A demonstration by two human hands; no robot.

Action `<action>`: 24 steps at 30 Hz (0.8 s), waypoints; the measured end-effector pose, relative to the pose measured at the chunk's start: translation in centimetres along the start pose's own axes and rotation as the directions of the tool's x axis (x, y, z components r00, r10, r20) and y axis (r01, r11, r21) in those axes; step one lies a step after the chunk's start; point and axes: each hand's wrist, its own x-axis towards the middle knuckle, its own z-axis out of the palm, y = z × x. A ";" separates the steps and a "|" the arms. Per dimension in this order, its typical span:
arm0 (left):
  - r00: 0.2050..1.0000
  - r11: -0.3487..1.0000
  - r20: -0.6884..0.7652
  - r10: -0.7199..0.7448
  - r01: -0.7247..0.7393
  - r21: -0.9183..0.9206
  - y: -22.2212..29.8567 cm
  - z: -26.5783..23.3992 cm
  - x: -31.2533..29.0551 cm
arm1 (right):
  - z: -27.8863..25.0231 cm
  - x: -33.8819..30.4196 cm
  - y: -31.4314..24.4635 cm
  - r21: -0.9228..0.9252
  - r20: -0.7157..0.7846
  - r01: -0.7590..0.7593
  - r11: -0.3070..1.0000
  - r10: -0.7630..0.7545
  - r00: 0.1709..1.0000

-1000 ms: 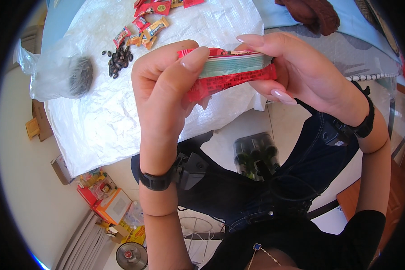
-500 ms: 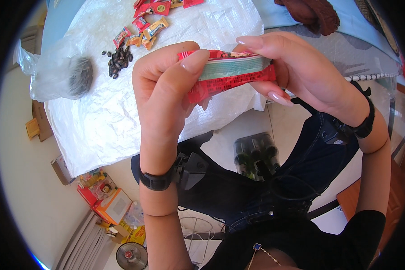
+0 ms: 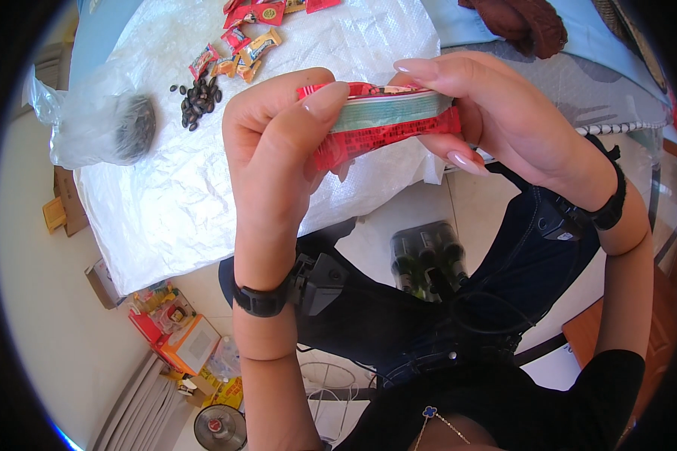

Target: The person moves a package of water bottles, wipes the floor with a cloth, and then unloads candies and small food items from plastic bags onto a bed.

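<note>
Both my hands hold a small red packet (image 3: 399, 137) up above the front part of the table. A pale green band runs along its side, with dark print below it. My left hand (image 3: 278, 131) pinches the left end, thumb on top. At the other end, my right hand (image 3: 500, 113) has thumb and fingers closed around the corner. The packet's upper edge looks parted a little, but its inside is hard to make out. Beyond my left hand lie a pile of dark, bean-like seeds (image 3: 198, 104) and several small red and yellow wrapped sweets (image 3: 256, 49).
A white plastic sheet (image 3: 165, 203) covers the table. On its left stands a clear bag (image 3: 101, 131) with dark contents. Brown cloth (image 3: 523, 26) lies at the back right. Below are green bottles (image 3: 429, 263) on the floor and an orange box (image 3: 192, 342) lower left.
Almost nothing differs. The packet has tilted slightly between my fingers, and both hands keep their hold in the same place.
</note>
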 end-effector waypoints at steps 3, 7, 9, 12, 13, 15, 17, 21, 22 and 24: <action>1.000 1.000 -0.009 0.004 -0.004 0.005 0.0 0.0 0.1 | 0.1 0.0 0.0 0.006 -0.003 0.002 1.000 -0.002 1.000; 1.000 1.000 -0.026 0.013 -0.013 0.014 0.2 -0.1 0.4 | 0.0 0.0 0.1 -0.001 -0.018 -0.030 1.000 0.030 0.999; 0.999 1.000 -0.028 0.017 -0.016 0.015 0.1 -0.1 0.6 | -0.1 0.0 0.0 -0.021 -0.012 -0.036 0.999 0.036 0.999; 0.999 1.000 -0.027 0.018 -0.017 0.009 0.0 0.0 0.7 | -0.1 -0.1 -0.1 -0.014 -0.012 -0.023 1.000 0.022 1.000; 0.999 1.000 -0.028 0.018 -0.018 0.008 0.1 0.0 0.7 | -0.1 -0.1 -0.1 -0.014 -0.013 -0.022 1.000 0.022 1.000; 0.999 1.000 -0.028 0.021 -0.021 0.009 0.2 0.0 0.7 | 0.0 -0.1 -0.1 -0.016 -0.006 -0.017 1.000 0.017 1.000; 0.999 1.000 -0.030 0.019 -0.019 0.010 0.3 0.0 0.7 | 0.0 -0.1 -0.3 -0.020 -0.002 -0.019 1.000 0.019 1.000; 0.999 1.000 -0.028 0.019 -0.019 0.012 0.4 0.0 0.7 | 0.0 0.0 -0.2 -0.009 0.016 0.019 1.000 -0.019 1.000; 0.999 1.000 -0.029 0.019 -0.019 0.015 0.4 0.0 0.7 | 0.0 -0.1 -0.1 -0.009 0.016 0.019 1.000 -0.019 1.000; 0.999 1.000 -0.026 0.019 -0.019 0.019 0.5 0.0 0.7 | 0.0 -0.1 0.0 -0.071 0.004 0.016 0.997 -0.016 1.000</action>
